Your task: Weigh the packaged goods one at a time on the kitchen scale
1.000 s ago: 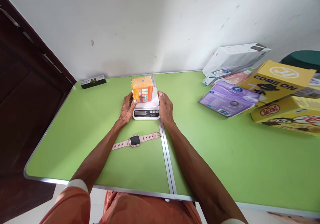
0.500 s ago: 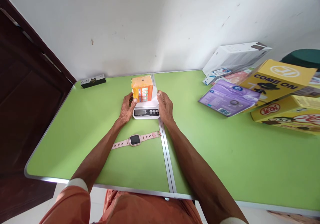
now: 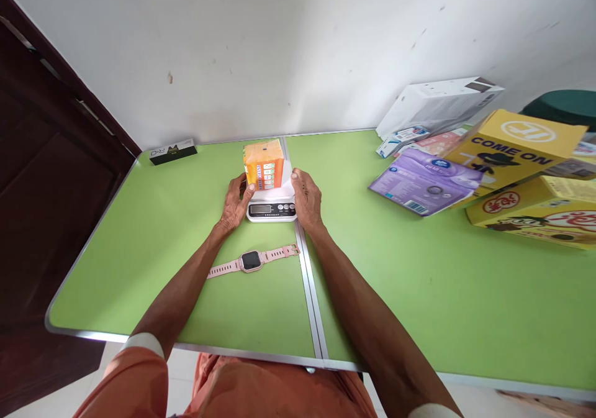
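Observation:
A white digital kitchen scale lies on the green table, with its dark display and buttons facing me. An orange box with printed text rests upright on its platform. My left hand is closed round the scale's left side, its thumb near the lower left corner of the box. Against the right side of the scale, my right hand is curled with the thumb on top; some of its fingers are hidden. A pink smartwatch lies stretched out in front of the scale, beside my left forearm.
A black and white box stands at the back left of the table. To the right are a purple pack, two yellow boxes, a white box and a small blue-white box. A metal seam crosses the table.
The view has shifted very slightly. My hands, the scale and the orange box hold the same positions relative to each other.

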The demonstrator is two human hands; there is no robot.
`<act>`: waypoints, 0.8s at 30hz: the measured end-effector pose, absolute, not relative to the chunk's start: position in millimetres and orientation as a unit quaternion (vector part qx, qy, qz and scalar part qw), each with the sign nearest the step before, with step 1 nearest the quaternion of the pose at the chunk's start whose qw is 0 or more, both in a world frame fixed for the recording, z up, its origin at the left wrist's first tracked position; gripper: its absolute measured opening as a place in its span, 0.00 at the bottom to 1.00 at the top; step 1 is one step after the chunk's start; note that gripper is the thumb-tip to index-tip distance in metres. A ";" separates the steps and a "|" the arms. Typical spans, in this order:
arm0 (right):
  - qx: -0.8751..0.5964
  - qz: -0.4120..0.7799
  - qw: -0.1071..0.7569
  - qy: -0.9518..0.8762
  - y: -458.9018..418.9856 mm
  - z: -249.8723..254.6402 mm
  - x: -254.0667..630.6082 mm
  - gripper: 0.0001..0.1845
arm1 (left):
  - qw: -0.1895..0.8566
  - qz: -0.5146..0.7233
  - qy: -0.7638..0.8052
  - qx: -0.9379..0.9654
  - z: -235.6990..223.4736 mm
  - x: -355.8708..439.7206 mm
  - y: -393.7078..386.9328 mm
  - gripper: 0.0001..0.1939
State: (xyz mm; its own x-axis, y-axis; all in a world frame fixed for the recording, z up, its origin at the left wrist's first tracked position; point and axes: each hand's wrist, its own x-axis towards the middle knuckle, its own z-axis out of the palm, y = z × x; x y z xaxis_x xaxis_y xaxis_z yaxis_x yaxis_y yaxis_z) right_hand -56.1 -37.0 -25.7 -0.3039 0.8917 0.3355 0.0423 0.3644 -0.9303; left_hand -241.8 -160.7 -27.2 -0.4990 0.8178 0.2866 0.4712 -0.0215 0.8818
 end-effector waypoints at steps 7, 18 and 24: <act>-0.344 0.448 0.477 -0.674 -34.0 -30.3 -57.2 0.35 | 0.159 0.542 0.683 0.463 -31.6 -242.9 -158.8 0.47; -0.337 0.458 0.503 -0.651 -26.1 -47.3 -66.1 0.39 | 0.142 0.539 0.687 0.467 -38.1 -245.4 -154.3 0.46; -0.331 0.459 0.498 -0.657 -24.6 -49.5 -65.8 0.38 | 0.129 0.524 0.691 0.481 -38.7 -245.7 -154.3 0.44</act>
State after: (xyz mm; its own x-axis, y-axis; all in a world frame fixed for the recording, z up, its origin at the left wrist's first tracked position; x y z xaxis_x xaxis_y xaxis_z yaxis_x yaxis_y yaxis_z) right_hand -65.8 -24.6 -49.5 -0.2844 0.8923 0.3505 -0.0230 0.3592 -0.9330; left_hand -245.7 -154.3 -38.7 -0.5032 0.8003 0.3261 0.5303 -0.0119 0.8477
